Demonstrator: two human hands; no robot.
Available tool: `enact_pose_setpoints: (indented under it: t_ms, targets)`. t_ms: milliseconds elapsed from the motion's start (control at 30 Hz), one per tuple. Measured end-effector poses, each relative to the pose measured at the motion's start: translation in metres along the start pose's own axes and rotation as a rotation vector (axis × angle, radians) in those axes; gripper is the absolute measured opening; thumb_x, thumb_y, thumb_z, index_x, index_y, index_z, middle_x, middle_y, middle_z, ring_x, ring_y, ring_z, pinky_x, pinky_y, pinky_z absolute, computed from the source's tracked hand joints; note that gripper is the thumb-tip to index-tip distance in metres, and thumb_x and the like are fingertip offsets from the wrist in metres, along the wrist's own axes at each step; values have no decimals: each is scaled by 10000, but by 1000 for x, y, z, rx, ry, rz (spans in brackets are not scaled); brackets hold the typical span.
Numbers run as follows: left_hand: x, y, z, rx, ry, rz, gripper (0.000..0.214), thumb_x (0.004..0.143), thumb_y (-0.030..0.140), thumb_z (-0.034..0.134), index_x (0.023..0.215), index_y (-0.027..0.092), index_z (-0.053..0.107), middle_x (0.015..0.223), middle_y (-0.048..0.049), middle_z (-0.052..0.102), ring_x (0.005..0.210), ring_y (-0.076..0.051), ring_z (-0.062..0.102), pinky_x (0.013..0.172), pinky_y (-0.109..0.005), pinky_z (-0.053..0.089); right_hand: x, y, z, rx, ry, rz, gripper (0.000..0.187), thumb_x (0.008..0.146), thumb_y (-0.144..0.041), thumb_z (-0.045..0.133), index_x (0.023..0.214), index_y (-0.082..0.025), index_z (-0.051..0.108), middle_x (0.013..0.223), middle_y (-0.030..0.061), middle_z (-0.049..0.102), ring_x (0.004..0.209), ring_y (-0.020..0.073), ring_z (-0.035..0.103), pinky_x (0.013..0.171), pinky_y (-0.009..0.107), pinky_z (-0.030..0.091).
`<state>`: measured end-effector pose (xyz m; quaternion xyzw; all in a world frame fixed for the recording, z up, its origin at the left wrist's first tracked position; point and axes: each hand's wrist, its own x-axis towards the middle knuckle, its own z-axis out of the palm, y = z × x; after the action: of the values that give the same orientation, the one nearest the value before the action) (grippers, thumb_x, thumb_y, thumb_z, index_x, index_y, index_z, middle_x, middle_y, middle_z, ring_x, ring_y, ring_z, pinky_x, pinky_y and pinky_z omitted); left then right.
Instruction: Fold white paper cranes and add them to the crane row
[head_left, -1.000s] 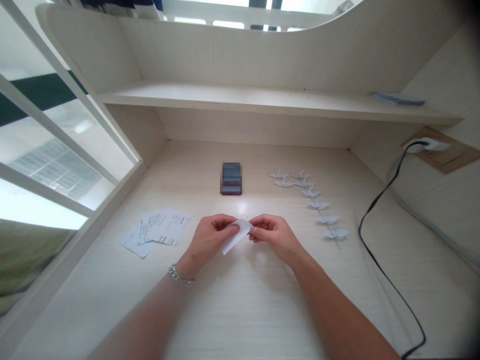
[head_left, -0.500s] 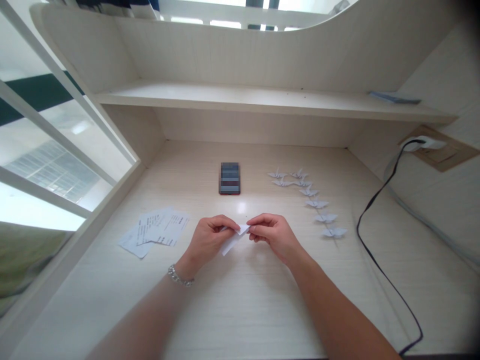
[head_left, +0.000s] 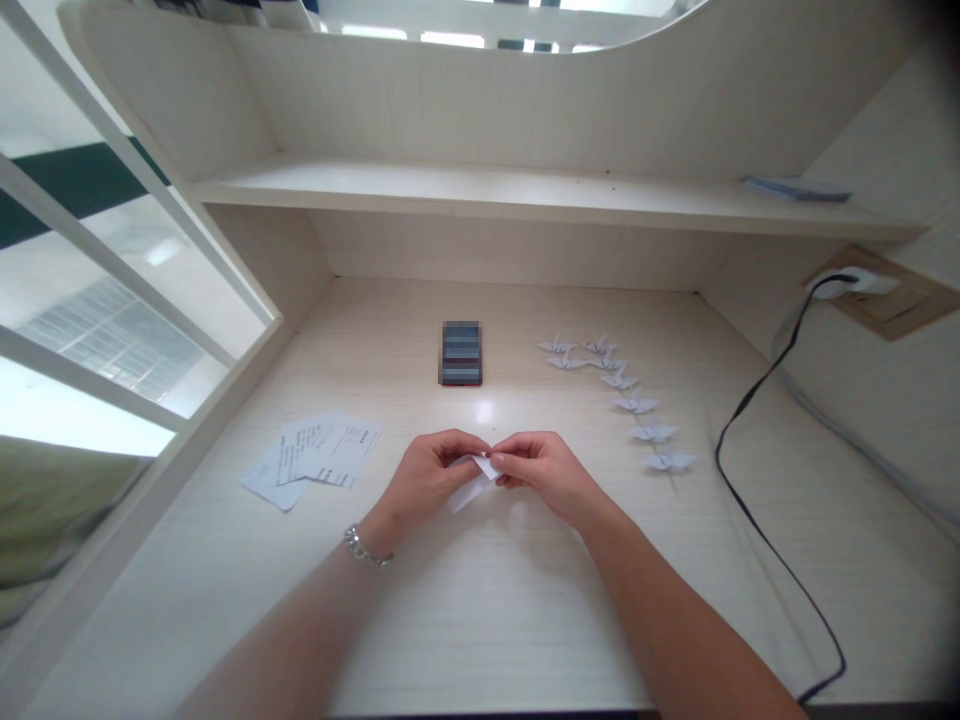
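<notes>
Between my fingertips is a small piece of folded white paper (head_left: pixel 470 490), with a strip of it slanting down to the left. My left hand (head_left: pixel 433 470), a silver bracelet (head_left: pixel 366 548) at its wrist, pinches the paper's upper left part. Thumb and fingers of my right hand (head_left: pixel 544 470) are closed on its right corner. Both sets of fingertips meet at the top of the paper and cover part of the folds. To the right, several folded paper cranes (head_left: pixel 636 405) lie in a curved row on the desk.
Loose printed sheets (head_left: pixel 330 450) overlap on the desk at left. A dark phone-like object (head_left: pixel 461 353), blurred out, lies behind my hands. A black cable (head_left: pixel 765 545) runs from the wall socket (head_left: pixel 885 290) down the right side. A shelf (head_left: pixel 525 195) spans the back.
My left fingertips have moved right and now meet the right ones at the top of the paper. The view has shifted slightly; the cranes and sheets lie as before.
</notes>
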<state>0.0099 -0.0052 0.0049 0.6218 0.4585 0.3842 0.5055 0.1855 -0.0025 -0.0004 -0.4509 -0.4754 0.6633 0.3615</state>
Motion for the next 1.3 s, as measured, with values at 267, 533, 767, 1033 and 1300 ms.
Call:
enact_pose_setpoints:
  t_ms: [267,533,767,1033,1300]
  targets:
    - [2,-5,-4,-32,-11,-107,197,719,285,596,832,153,689,797,-66,695,672,-160,611,562,-230,448,1,2,0,-18,61,-12,222,632,-314,699,765,-137,693,618,30,644,565,132,597,554,257,476]
    - [3,-3,-5,-141,-6,-156,208,721,255,590,873,156,691,844,-68,696,710,-162,611,594,-236,448,1,1,3,-51,90,-40,213,648,-300,686,782,-136,698,603,29,640,557,124,586,545,254,474]
    - [3,-4,-5,-244,11,-185,264,717,213,558,951,153,664,818,-61,687,655,-146,598,541,-225,425,0,0,1,-67,87,-62,229,641,-313,687,781,-133,701,612,35,643,566,130,582,549,265,477]
    - [2,-3,-4,-122,-3,-151,305,717,324,618,972,158,648,822,-69,693,721,-175,620,618,-259,462,0,1,4,-127,88,-81,196,670,-293,664,792,-146,704,639,40,653,588,140,589,556,270,475]
    - [2,-4,-5,24,-19,-125,280,715,380,622,879,163,686,847,-71,701,744,-182,624,633,-263,464,2,6,5,-177,83,-110,207,688,-304,651,817,-151,705,648,38,650,588,139,578,563,272,469]
